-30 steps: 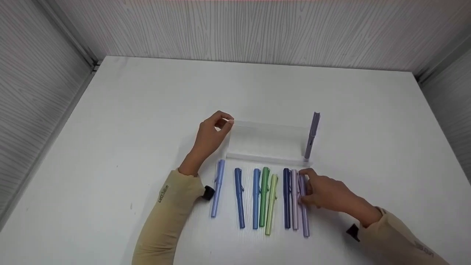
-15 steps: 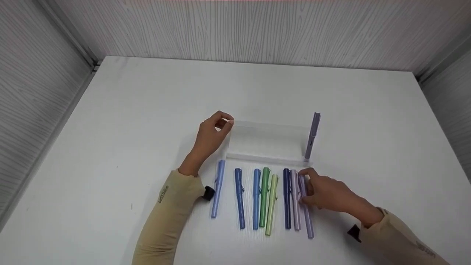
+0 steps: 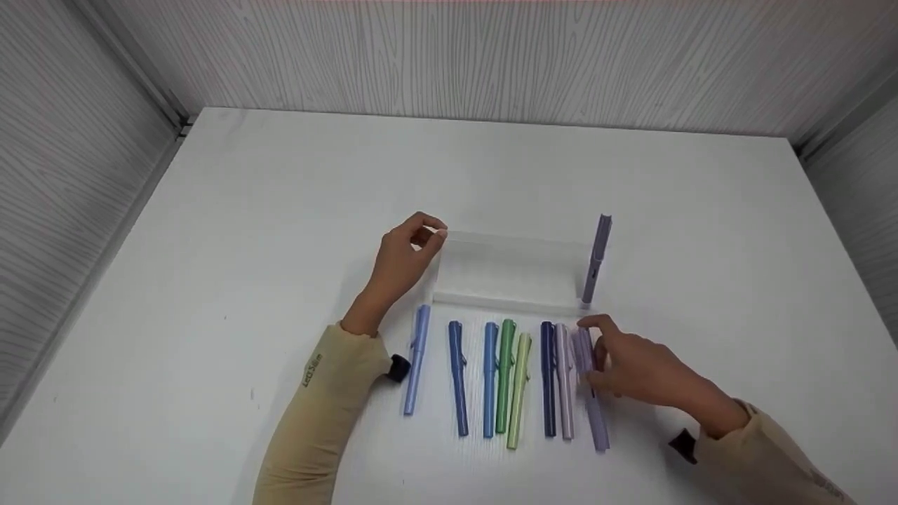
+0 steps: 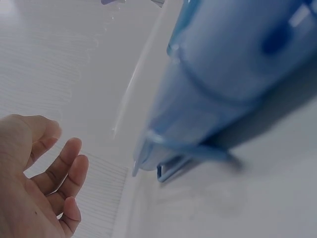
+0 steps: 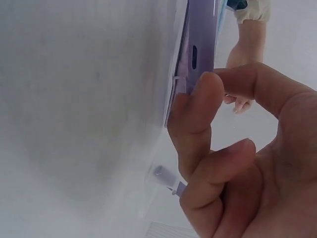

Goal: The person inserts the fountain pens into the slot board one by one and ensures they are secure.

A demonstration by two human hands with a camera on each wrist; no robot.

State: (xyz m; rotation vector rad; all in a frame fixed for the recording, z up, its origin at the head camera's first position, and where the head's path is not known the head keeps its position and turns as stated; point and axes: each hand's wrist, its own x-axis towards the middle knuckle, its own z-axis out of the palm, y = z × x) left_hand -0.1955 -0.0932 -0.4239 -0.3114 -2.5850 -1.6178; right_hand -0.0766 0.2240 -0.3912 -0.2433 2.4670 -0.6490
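My left hand (image 3: 407, 256) pinches the far left corner of a clear, tray-like pen stand (image 3: 508, 303). In the left wrist view its fingers (image 4: 64, 171) are bent beside the see-through edge. My right hand (image 3: 635, 365) holds a purple pen (image 3: 596, 417) between thumb and fingertips, the pen tilted, its lower end near the table. The right wrist view shows that purple pen (image 5: 202, 29) with a dark slot in its barrel. Another purple pen (image 3: 596, 259) stands upright at the stand's right end. Left of the held pen lie a lilac pen (image 3: 564, 386) and a navy pen (image 3: 548, 382).
Farther left on the white table (image 3: 337, 168) lie a yellow-green pen (image 3: 518, 393), a green pen (image 3: 504, 379), a mid-blue pen (image 3: 490, 382), a darker blue pen (image 3: 458, 382) and a periwinkle pen (image 3: 417, 361). A wood-grain panel (image 3: 491, 59) rises behind.
My right hand has shifted slightly right with the purple pen, whose lower end has swung right, away from the lilac pen. My left hand and the stand have stayed in place.
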